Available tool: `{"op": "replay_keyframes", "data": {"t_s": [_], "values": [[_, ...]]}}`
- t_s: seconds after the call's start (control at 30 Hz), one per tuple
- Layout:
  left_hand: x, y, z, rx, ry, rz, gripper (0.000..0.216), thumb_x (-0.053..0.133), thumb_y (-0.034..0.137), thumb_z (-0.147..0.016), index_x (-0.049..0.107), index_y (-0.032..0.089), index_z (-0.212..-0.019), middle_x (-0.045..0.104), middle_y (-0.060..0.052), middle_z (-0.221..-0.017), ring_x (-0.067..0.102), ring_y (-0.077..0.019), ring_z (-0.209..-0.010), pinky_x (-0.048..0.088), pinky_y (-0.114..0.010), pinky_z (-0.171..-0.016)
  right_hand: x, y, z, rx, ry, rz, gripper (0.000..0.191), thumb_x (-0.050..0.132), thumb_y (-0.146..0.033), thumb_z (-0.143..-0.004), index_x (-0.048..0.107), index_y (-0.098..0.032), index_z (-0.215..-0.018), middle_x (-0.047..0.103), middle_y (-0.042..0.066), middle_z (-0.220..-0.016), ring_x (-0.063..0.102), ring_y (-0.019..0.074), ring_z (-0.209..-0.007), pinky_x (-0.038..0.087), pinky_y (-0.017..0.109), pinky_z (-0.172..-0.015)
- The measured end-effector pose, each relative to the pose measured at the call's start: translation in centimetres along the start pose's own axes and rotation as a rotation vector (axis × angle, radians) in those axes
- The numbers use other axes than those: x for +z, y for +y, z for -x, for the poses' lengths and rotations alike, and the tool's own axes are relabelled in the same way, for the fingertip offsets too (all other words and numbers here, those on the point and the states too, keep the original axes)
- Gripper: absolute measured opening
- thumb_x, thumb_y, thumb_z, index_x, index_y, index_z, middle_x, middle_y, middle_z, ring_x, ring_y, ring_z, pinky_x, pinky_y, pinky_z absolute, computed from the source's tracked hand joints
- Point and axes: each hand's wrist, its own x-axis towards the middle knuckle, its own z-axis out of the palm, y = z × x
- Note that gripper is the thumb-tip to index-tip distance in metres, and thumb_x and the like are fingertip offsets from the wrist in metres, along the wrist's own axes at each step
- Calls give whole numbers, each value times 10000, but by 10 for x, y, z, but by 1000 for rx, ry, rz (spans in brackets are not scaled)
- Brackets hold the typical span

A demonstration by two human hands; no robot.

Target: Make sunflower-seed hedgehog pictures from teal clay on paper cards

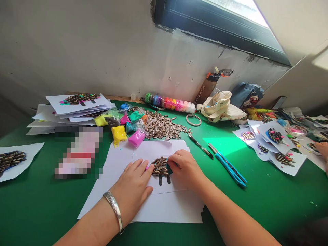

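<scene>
Seed figure sits on the white sheet, mid tabletop. My left hand lies flat and open on the sheet, fingertips touching the figure's 9 o'clock edge. My right hand is curled narrow at its 3 o'clock edge; I cannot tell whether it pinches a seed. Judgement: press each seed lightly, overlapping its row, left hand pinning the paper against skew. Loose seed pile lies near, at 12 o'clock.
</scene>
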Motion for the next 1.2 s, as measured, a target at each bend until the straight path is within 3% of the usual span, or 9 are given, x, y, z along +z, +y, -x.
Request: {"op": "replay_keyframes", "data": {"t_s": [0.17, 0.27, 0.6, 0.9, 1.2], "values": [[12, -3, 3, 0, 83, 2, 507, 574, 227, -835, 525, 165, -1336, 548, -132, -1372, 430, -331, -1309, 382, -531, -1078, -18, 26, -13, 137, 129, -10, 174, 538, -156, -847, 676, -215, -760, 640, 21, -744, 558, 169, -731, 401, 272, -669], [21, -6, 4, -2, 133, 18, 519, 577, 227, -824, 521, 177, -1338, 548, -122, -1368, 418, -326, -1312, 378, -526, -1079, -21, 43, -29, 190, 134, 65, 181, 527, -147, -830, 687, -213, -774, 650, 22, -753, 570, 168, -721, 397, 264, -646], [26, -5, 5, -3, 158, 3, 521, 568, 225, -811, 524, 186, -1329, 551, -124, -1363, 430, -335, -1298, 391, -531, -1058, -6, 60, -72, 189, 105, 240, 176, 514, -129, -829, 665, -204, -780, 641, 58, -761, 551, 199, -747, 342, 288, -647], [23, -7, 4, 13, 166, 35, 503, 566, 217, -815, 531, 180, -1316, 557, -134, -1348, 436, -342, -1293, 382, -535, -1061, 2, 62, -61, 153, 139, 310, 259, 481, -44, -802, 657, -196, -916, 606, 84, -821, 529, 225, -815, 365, 302, -703], [23, -7, 4, 13, 164, 32, 506, 578, 212, -808, 538, 185, -1312, 562, -129, -1346, 443, -343, -1288, 386, -535, -1058, -6, 59, -51, 109, 229, 223, 199, 438, -95, -867, 620, -175, -857, 614, 101, -845, 543, 234, -845, 410, 326, -762]]}}
